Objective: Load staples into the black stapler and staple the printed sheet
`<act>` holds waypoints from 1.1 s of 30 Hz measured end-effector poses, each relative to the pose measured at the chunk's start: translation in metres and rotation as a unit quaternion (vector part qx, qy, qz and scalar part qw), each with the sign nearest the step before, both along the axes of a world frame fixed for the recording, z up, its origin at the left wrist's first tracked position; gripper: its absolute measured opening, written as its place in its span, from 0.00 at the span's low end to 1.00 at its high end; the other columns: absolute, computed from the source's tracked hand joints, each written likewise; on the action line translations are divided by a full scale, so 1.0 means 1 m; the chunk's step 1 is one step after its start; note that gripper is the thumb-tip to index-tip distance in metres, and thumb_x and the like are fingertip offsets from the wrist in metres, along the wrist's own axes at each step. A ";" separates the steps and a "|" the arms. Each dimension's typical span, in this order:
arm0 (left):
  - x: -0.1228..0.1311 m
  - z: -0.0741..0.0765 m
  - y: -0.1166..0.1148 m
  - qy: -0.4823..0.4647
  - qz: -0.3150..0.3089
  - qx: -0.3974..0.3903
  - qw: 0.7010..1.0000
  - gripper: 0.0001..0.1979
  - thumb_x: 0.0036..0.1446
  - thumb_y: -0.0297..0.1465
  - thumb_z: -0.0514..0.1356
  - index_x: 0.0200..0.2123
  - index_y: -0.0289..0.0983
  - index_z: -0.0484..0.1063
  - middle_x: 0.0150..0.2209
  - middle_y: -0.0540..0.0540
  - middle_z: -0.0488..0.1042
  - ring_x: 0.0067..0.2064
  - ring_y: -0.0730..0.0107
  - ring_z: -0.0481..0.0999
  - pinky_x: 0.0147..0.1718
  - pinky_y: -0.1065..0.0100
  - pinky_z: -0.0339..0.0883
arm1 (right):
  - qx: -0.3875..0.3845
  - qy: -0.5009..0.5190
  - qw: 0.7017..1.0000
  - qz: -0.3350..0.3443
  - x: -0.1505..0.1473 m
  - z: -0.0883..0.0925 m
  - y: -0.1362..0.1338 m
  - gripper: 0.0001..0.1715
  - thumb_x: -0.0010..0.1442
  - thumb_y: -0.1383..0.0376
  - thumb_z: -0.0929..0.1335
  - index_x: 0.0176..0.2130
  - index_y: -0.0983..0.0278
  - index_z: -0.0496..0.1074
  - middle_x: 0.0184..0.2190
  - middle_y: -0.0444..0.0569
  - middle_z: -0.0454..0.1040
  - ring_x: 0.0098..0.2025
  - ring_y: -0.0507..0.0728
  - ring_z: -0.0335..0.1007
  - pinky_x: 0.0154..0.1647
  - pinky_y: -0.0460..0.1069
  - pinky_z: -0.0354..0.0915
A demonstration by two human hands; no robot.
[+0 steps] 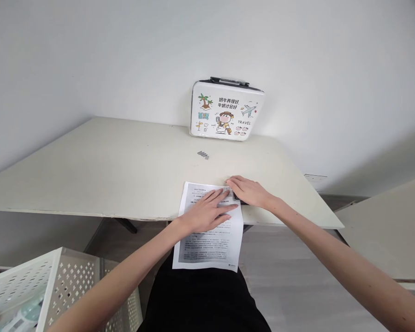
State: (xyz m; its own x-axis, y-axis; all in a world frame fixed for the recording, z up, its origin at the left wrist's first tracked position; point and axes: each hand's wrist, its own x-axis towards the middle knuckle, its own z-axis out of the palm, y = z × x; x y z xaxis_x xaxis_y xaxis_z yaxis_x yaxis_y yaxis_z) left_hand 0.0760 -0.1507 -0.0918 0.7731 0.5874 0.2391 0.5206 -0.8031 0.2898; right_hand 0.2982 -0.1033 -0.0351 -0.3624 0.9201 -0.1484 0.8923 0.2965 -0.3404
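A printed sheet of paper (207, 253) lies at the table's front edge, its lower part hanging over toward my lap. My left hand (207, 213) rests flat on the upper half of the page, fingers spread. At the sheet's top right corner, my right hand (247, 190) is closed over a black stapler (240, 201). Most of that stapler is hidden under my palm and fingers. Farther back on the table are several small grey staple strips (203, 155), lying side by side.
A white table (124, 170) stands against the wall. Upright at its back is a white case (224, 110) with cartoon prints and a black handle. A white perforated basket (72, 281) with things inside stands at the lower left. A wall socket (315, 178) shows at right.
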 end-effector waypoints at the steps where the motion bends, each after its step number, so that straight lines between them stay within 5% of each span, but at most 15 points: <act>1: 0.000 0.001 0.000 0.002 0.000 0.001 1.000 0.25 0.77 0.45 0.46 0.72 0.50 0.62 0.78 0.51 0.40 0.78 0.54 0.41 0.75 0.51 0.38 | -0.001 -0.004 1.000 0.002 -0.001 0.000 0.000 0.32 0.76 0.50 0.49 0.57 0.54 0.74 0.66 0.48 0.70 0.65 0.63 0.68 0.61 0.59 0.66; 14: 0.001 0.002 0.000 0.007 0.003 0.002 1.000 0.26 0.77 0.45 0.46 0.72 0.50 0.61 0.78 0.51 0.41 0.78 0.55 0.41 0.75 0.51 0.37 | 0.027 -0.065 0.997 -0.007 -0.006 -0.008 0.003 0.30 0.76 0.56 0.50 0.64 0.52 0.69 0.67 0.49 0.67 0.63 0.64 0.69 0.60 0.62 0.65; 25: -0.001 0.005 0.000 0.018 0.009 -0.008 1.000 0.26 0.77 0.46 0.45 0.70 0.46 0.65 0.78 0.49 0.45 0.78 0.55 0.40 0.75 0.51 0.39 | 0.113 -0.158 0.981 -0.002 -0.025 -0.021 0.000 0.29 0.76 0.60 0.53 0.69 0.56 0.64 0.62 0.60 0.71 0.60 0.69 0.70 0.54 0.62 0.65; 33: -0.003 0.006 -0.003 0.005 0.005 -0.009 1.000 0.26 0.77 0.45 0.45 0.72 0.49 0.63 0.78 0.50 0.41 0.78 0.56 0.39 0.75 0.51 0.38 | 0.120 -0.096 0.988 -0.009 -0.020 -0.015 -0.003 0.27 0.77 0.59 0.52 0.65 0.55 0.68 0.60 0.55 0.73 0.56 0.65 0.73 0.50 0.57 0.66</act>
